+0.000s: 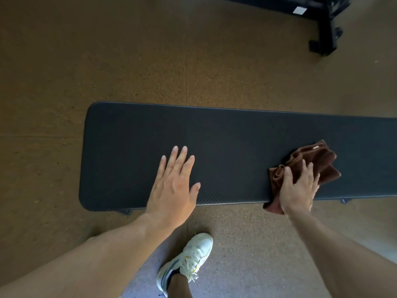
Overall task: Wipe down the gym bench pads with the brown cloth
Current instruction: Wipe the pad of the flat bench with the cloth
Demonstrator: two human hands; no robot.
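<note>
Your left hand (175, 186) lies spread flat on the bench pad (225, 134) at lower centre; your right hand (299, 190) presses the crumpled brown cloth (322, 162) at right, fingers loosely curled over it.

bench pad (236, 151) – 1 | brown cloth (311, 162) – 1 | hands – 2 | shoe (189, 259) – 1
</note>
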